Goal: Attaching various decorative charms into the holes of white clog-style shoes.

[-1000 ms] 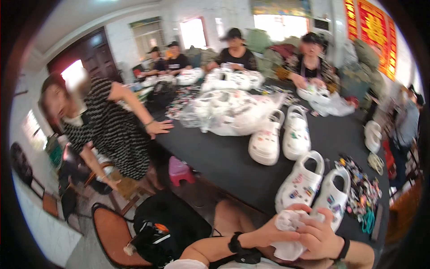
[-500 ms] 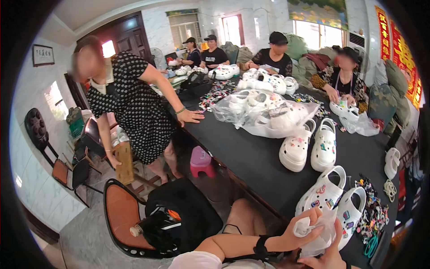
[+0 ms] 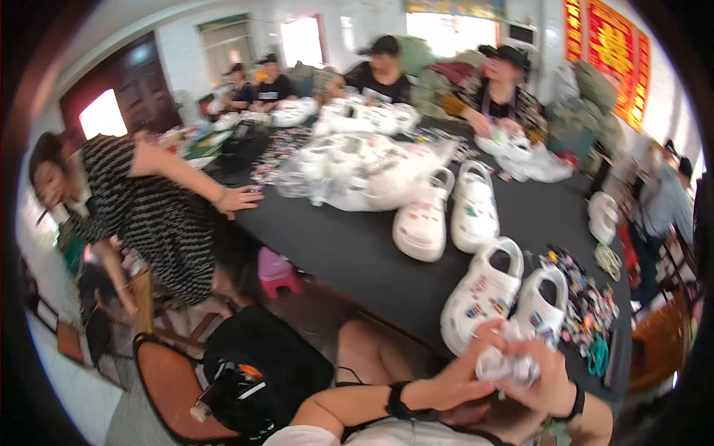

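Observation:
Close together at the near edge of the table, my left hand and my right hand are both closed on a crumpled, whitish plastic bag. It is bunched between the fingers; some blur hides the fingertips. Just beyond my hands stands a pair of white clogs with colourful charms, the left clog nearer my left hand and the right clog partly behind my right hand. A second decorated pair, one clog beside another clog, stands farther along the black tabletop.
Loose charms and a teal-handled tool lie right of the near clogs. Bagged clogs fill mid-table. A person in a patterned dress leans on the table; others sit at the far side. A chair holds a black bag.
The view has swung to the right. My hands have come together, and the plastic bag, looser before, is now bunched up between them. The leaning person bends lower.

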Motion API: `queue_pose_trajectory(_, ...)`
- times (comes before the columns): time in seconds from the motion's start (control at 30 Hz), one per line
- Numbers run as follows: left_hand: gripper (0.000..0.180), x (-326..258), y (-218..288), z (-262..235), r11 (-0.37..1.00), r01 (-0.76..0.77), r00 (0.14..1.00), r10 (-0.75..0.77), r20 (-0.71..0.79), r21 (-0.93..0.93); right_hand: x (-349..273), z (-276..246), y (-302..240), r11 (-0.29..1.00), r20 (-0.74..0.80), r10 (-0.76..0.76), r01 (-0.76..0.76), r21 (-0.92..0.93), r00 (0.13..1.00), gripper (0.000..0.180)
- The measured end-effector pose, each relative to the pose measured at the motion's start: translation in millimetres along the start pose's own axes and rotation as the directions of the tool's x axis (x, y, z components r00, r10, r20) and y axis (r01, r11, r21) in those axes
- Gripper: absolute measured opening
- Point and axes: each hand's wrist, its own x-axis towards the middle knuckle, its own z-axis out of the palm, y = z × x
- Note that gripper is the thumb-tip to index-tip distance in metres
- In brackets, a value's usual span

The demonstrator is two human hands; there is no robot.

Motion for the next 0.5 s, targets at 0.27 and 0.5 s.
queue_pose_trajectory(0.27, 0.07, 13.6, 8.7, -15.3, 0.456, -0.116, 0.993, 0.034, 0.113, 0.882, 33.6, -62.0, 74.9, 0.889, -0.608, 0.401, -0.131, 0.438, 0.686, 0.024)
queue_pose_trajectory(0.5, 0.058, 6.6, -11.9, 1.0, 0.292, -0.134, 0.99, 0.001, 0.14, 0.947, 22.1, -41.3, 137.5, 0.872, -0.354, 0.478, -0.387, 0.3, 0.804, 0.03)
